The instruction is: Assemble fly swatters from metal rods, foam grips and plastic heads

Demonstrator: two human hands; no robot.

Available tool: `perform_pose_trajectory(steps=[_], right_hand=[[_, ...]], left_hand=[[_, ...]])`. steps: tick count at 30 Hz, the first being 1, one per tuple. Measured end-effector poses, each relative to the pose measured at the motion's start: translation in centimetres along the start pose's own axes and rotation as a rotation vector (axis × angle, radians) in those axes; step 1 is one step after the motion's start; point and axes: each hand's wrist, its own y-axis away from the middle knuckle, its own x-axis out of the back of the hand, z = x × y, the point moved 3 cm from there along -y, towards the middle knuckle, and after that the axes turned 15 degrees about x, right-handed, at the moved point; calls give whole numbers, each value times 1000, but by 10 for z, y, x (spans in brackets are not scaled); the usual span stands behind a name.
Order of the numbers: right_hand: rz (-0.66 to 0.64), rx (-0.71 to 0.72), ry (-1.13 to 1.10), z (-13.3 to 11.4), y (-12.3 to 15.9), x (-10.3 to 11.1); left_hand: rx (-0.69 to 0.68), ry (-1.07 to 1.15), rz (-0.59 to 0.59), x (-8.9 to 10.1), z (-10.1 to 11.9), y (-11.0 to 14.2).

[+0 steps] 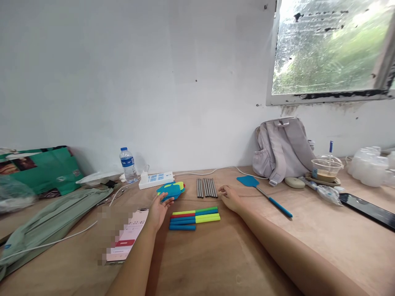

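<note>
Spreading loosely at the edge of the stack of flat pieces, the left hand is keeping its fingers parted; whether any fingertip is bearing on a piece, I cannot tell. The right hand is resting just beside the metal tubes, fingers relaxed and gently bent, with nothing visible in its grasp.

The tubes are lying side by side, pointing away from the person, presumably so that each one is staying easy to pick out. Nearer the person, the coloured sleeves are lying crosswise in two adjoining columns, apparently kept apart by kind and within reach of both hands. The flat pieces are overlapping in one pile, probably to save room.

To the right, a blue swatter is lying aslant on the table, well off the loose parts. The phone is lying flat beside the left forearm, its screen facing up.
</note>
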Motion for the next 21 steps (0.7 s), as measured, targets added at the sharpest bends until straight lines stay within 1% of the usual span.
perform_pose_trajectory(steps=[3, 5, 7, 10, 13, 16, 18, 19, 21], right_hand=[[5, 25, 11, -5, 6, 11], [2, 52, 24, -6, 13, 20], [-2, 83, 77, -5, 23, 32], [13, 72, 225, 10, 43, 53], [22, -7, 338, 38, 62, 78], [27, -110, 428, 67, 76, 100], [1, -197, 472, 82, 83, 108], [-19, -249, 488, 88, 85, 109], [-57, -349, 503, 95, 88, 108]], left_hand=[[-17, -7, 8, 1, 0, 0], [-68, -47, 22, 3, 1, -1], [-149, -160, 39, 4, 1, -3], [-276, -449, 24, -1, 1, 1], [-385, -759, -73, -15, -3, 16], [-516, -1115, -259, -31, -8, 37], [-580, -1355, -389, -38, -12, 49], [-594, -1451, -429, -40, -13, 53], [-595, -1582, -449, -40, -14, 57]])
